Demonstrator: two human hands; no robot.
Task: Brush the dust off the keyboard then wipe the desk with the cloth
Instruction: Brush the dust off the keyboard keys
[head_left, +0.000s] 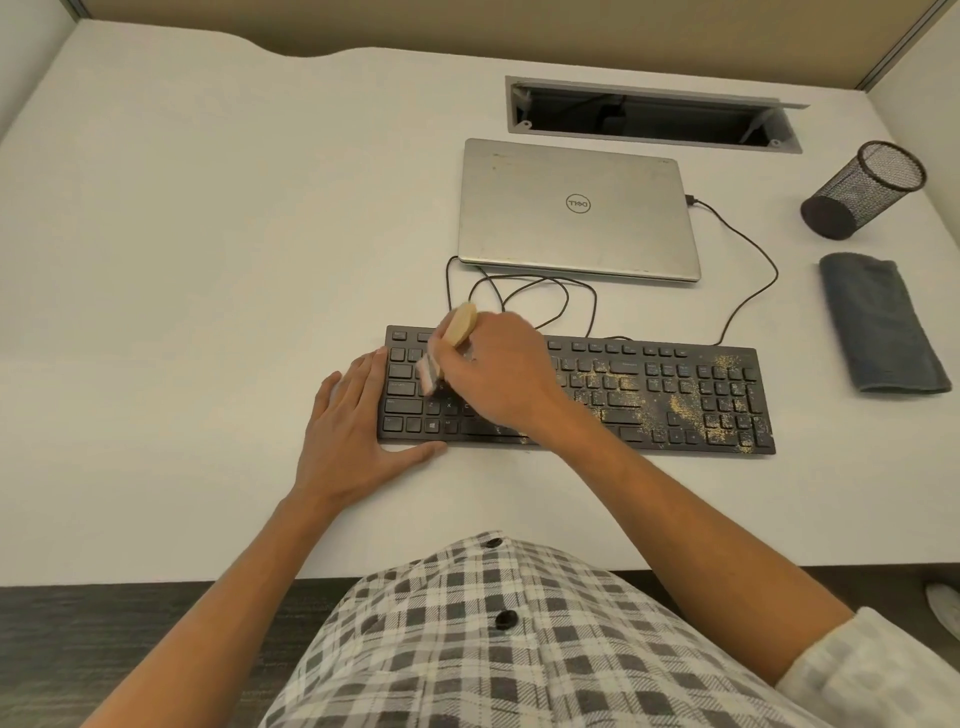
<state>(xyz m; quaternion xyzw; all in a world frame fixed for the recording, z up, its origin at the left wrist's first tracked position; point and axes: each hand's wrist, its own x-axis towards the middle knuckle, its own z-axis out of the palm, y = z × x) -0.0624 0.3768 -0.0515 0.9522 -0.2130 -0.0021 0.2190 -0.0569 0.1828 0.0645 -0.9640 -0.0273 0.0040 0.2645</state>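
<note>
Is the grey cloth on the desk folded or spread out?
Folded. The cloth lies as a narrow, thick strip with layered edges at its near end, right of the keyboard, untouched.

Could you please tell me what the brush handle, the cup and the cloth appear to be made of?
Brush handle: pale and matte, probably unfinished wood.
Cup: dark see-through mesh, likely metal wire.
Cloth: grey, folded, soft nap, probably microfibre.

Keyboard: flat black matt plastic keyboard (675, 400) — gritty tan dust (680, 408)
Brush: pale wooden-handled brush (461, 325), bristles blurred — perhaps soft
Cloth: folded grey napped cloth (878, 322)
</note>
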